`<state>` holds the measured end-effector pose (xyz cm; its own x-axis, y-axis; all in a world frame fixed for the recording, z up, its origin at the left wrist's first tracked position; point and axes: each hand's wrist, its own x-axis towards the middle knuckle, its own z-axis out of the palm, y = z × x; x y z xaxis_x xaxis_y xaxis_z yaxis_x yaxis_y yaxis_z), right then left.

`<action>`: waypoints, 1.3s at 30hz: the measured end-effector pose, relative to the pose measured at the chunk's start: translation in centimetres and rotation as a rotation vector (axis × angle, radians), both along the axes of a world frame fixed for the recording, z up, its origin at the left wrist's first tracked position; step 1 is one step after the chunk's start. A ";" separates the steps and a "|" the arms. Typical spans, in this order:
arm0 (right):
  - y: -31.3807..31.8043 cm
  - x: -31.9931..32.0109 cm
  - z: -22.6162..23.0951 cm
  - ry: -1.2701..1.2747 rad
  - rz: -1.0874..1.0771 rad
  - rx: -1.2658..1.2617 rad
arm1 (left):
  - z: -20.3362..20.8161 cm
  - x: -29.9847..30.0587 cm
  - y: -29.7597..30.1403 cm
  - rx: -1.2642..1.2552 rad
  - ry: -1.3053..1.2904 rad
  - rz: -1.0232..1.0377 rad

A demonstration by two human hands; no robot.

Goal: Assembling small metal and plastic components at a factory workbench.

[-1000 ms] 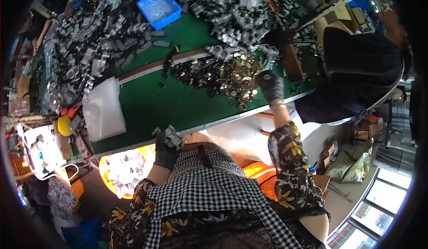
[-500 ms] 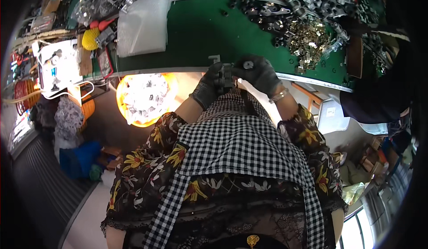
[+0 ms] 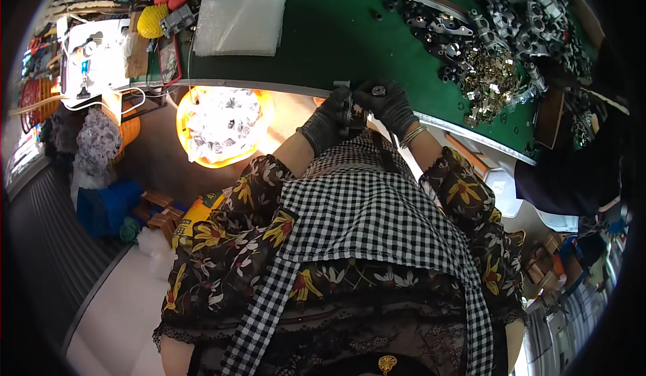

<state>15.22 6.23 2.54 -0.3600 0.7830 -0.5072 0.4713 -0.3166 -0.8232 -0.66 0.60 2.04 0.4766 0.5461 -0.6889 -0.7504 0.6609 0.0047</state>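
Note:
At the green bench's near edge, my left hand (image 3: pixel 327 122), in a dark glove, is closed around a dark metal fitting (image 3: pixel 356 116). A grey end of it pokes out above the fingers. My right hand (image 3: pixel 394 110), gloved likewise, presses against the fitting's right side. Between its curled fingers shows a small round dark part (image 3: pixel 379 91) with a pale centre. The glove fingers hide most of the fitting, so its exact kind cannot be told.
Brassy small clips (image 3: pixel 490 83) and grey metal castings (image 3: pixel 528 13) are heaped at the bench's right. Bubble-wrap bags (image 3: pixel 241 14) lie at the left. Below the edge stands an orange basket (image 3: pixel 182 134) of wrapped parts. A dark-sleeved arm (image 3: pixel 572 181) is at the right.
The view has shifted, so the bench items sit farther right and higher. Both hands have stayed together on the fitting, which has turned slightly; the left fingers cover more of it.

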 end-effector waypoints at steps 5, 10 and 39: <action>0.0 -0.1 -0.1 -0.039 0.174 0.221 | -0.1 0.0 -0.1 -0.095 0.132 -0.017; 1.6 0.7 -0.1 -0.015 0.319 0.177 | -1.6 -0.2 0.1 -0.027 0.119 -0.061; 2.6 0.1 -0.5 -0.190 0.410 0.090 | -1.4 0.1 -1.1 0.479 1.220 -0.636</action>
